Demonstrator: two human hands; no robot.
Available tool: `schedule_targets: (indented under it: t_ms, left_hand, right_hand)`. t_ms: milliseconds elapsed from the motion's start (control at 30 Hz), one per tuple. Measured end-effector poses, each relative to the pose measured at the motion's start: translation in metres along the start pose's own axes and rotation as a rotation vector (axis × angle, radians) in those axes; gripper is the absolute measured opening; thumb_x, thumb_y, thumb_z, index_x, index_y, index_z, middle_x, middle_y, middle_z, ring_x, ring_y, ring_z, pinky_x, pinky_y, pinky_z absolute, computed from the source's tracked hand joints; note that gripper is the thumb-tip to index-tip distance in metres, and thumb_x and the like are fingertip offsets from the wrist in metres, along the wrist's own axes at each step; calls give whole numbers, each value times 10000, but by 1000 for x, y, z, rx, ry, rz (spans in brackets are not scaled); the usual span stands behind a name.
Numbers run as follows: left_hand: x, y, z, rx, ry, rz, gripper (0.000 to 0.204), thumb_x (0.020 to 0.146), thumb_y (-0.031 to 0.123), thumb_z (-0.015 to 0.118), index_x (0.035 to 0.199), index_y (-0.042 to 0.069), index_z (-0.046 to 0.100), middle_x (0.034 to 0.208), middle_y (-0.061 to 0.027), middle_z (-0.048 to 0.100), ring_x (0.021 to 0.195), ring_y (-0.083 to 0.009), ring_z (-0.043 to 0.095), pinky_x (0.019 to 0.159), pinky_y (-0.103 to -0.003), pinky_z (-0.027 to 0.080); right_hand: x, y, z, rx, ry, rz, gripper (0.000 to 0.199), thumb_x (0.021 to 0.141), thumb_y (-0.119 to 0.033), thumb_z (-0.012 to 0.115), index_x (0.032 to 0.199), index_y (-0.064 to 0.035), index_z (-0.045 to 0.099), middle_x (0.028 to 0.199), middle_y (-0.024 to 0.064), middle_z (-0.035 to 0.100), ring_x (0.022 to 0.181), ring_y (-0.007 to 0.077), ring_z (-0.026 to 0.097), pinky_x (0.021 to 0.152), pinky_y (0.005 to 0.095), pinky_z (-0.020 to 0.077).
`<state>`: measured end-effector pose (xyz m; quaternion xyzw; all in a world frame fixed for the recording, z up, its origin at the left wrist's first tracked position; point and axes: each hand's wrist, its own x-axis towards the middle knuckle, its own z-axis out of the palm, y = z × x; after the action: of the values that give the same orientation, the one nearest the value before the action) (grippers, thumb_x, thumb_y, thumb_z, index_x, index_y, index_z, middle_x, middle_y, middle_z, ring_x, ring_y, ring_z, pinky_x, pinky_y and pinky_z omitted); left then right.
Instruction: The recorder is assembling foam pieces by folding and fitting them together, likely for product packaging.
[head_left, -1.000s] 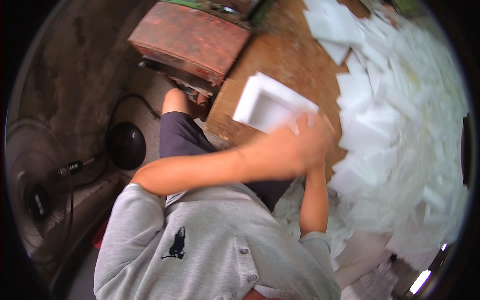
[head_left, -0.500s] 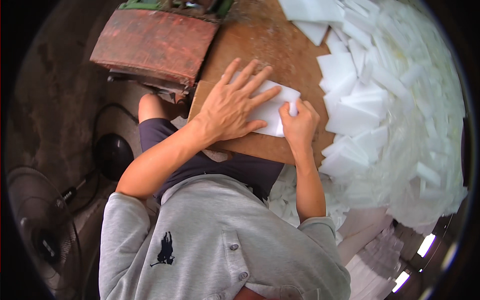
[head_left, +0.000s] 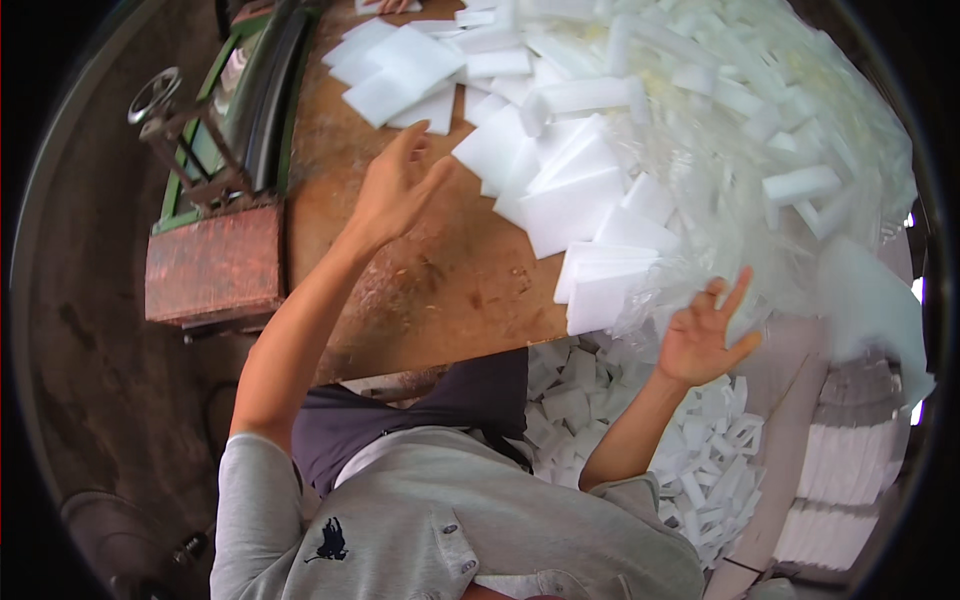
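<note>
Above the brown wooden table (head_left: 430, 275), my left hand (head_left: 395, 190) is open and holds nothing. Its fingers point toward a group of thin white foam sheets (head_left: 405, 65) lying fanned out at the far side. My right hand (head_left: 700, 338) is off to the right with its fingers spread, also empty, close to a clear plastic bag (head_left: 690, 275). A blurred white foam sheet (head_left: 868, 305) hangs in the air beyond that hand, apart from it. More white sheets (head_left: 575, 205) overlap along the table's right side.
At the left stands a green-framed machine (head_left: 225, 140) with a handwheel (head_left: 154, 95) and a red block (head_left: 215, 265). White foam offcuts (head_left: 690, 460) fill the space beside my right forearm. Stacked white sheets (head_left: 845, 465) stand farther right. Another person's hand (head_left: 392, 5) shows at the top edge.
Both hands have come apart. The white sheet that was under them has left the table; a blurred sheet is now at far right. My right hand moved right, and the view turned rightward.
</note>
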<state>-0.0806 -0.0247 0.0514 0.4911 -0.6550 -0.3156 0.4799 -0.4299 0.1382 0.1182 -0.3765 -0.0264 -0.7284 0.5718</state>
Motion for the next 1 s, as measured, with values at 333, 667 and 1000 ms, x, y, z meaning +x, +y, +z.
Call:
schedule_targets:
  t_ms: [333, 667, 1000]
  left_hand:
    - [141, 7, 101, 18, -263, -466, 460, 797, 413, 698, 731, -40, 644, 651, -113, 612, 532, -187, 565, 467, -353, 445]
    - [-45, -27, -51, 750, 234, -147, 334, 844, 270, 653, 980, -23, 572, 868, -225, 662, 811, -409, 649, 716, -496, 506]
    - [-164, -12, -57, 803, 136, -209, 316, 825, 232, 682, 953, -37, 575, 928, -232, 584, 919, -421, 620, 769, -501, 521]
  right_hand:
    - [53, 87, -50, -2184, -22, 108, 767, 791, -145, 820, 1447, -5, 450, 1344, 239, 518, 1228, 355, 531, 1031, 461, 443]
    - [92, 95, -98, -2576, -207, 304, 1087, 617, -236, 920, 1540, -131, 356, 1384, 234, 456, 1392, 433, 312, 1154, 574, 209]
    - [157, 109, -78, -1733, -89, -119, 334, 703, -148, 886, 986, -49, 738, 1011, 91, 720, 987, 249, 645, 946, 410, 465]
